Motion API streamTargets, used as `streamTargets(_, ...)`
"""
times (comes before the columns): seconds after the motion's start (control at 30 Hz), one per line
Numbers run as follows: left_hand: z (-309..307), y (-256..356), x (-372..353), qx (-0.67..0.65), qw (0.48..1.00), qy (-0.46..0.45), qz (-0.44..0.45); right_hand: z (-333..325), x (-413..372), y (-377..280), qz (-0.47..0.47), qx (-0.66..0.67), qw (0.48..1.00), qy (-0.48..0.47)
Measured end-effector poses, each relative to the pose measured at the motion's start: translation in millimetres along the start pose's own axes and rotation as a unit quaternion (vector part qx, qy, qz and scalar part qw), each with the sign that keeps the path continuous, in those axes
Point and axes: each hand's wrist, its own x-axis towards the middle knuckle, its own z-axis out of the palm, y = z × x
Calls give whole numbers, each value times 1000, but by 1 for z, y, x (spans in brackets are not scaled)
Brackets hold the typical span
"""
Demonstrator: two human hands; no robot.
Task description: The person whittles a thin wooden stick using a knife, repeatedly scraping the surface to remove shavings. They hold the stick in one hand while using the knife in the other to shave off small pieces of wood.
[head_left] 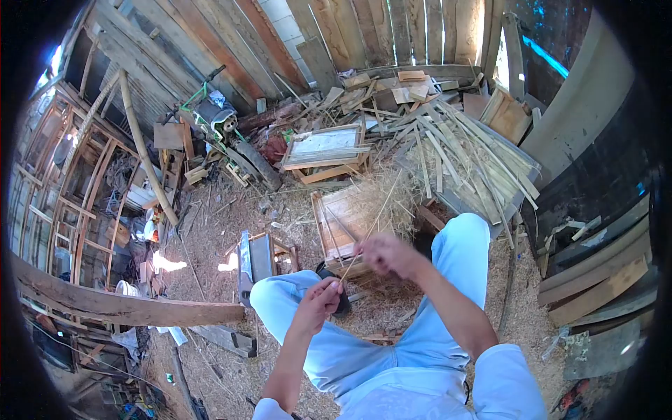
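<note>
My left hand is closed in a pinch on the lower end of a thin wooden strip, above my left knee. From there the strip slants up and away, passing by my right hand. That hand is blurred, with its fingers curled in; whether it grips the strip or something else is hidden. Just beyond both hands lies a wooden box or board, with another thin stick across it. A heap of fine shavings covers its right side.
Long thin wood strips lie piled on a dark sheet at the right. A framed panel rests farther back. At the left are a small dark box-like stand, a long plank and a motorbike-like machine.
</note>
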Motion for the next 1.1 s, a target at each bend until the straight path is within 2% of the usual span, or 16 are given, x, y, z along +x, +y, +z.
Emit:
streamTargets(0.03,-3,-2,-5,-1,1000,0,-2,-10,0,-3,-28,20,996,81)
streamTargets(0.07,-7,-4,-11,14,1000,6,-9,-21,-1,-9,-28,22,996,84)
streamTargets(0.13,-13,-4,-23,30,999,9,-16,-43,-6,-19,-44,112,990,73)
streamTargets(0.23,-22,4,-36,31,999,-11,-17,-49,-14,-26,-50,136,987,70)
streamTargets(0.5,-41,20,-49,119,993,15,4,-57,-11,-31,-72,140,985,73)
streamTargets(0.7,-48,26,-49,162,987,26,2,-73,6,-20,-50,143,982,115)
streamTargets(0.77,-59,26,-57,178,984,24,-3,-115,10,-11,-111,248,931,243)
streamTargets(0.8,-70,26,-64,154,986,70,16,-118,3,-18,-159,252,922,248)
streamTargets(0.83,-75,30,-70,128,984,119,35,-106,4,-23,-161,252,923,241)
streamTargets(0.9,-67,32,-62,78,985,147,49,-75,11,-23,-41,37,973,224)
streamTargets(0.93,-55,31,-51,47,988,125,76,-68,24,-3,-43,-77,970,229)
streamTargets(0.97,-45,30,-40,16,989,104,105,-43,24,-6,-24,-167,946,275)
streamTargets(1.03,-35,20,-12,9,985,78,150,-45,43,24,-75,-317,895,305)
streamTargets(1.07,-27,17,2,-9,984,80,156,-47,44,35,-74,-326,896,291)
streamTargets(1.1,-19,17,16,-26,983,80,163,-45,44,36,-134,-327,895,271)
